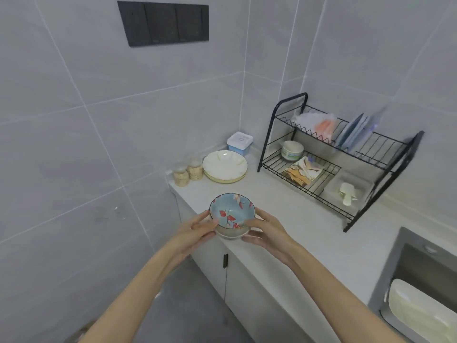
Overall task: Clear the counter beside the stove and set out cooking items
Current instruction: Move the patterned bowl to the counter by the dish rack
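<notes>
Both hands carry a small stack of bowls just over the near edge of the pale stone desk (284, 219): a blue ceramic bowl with red leaf patterns (232, 210) sits in a plain cream bowl (231, 234). The left hand (197, 227) presses the stack from one side and the right hand (265, 231) from the other, each grip closed against the bowls with fingers curled under the cream one. Whether the stack touches the desk or is just above it I cannot tell. Taking the black two-tier wire dish rack (346, 157) as the landmark, the stack is well to its left and nearer the camera. Left of the rack, farther back, stand stacked cream plates (225, 167), two clear jars of beige contents (188, 173) and a white-lidded blue container (239, 143). No stove is in view. The clearing looks partly done at most: these items remain out, and nothing is yet set out for cooking.
</notes>
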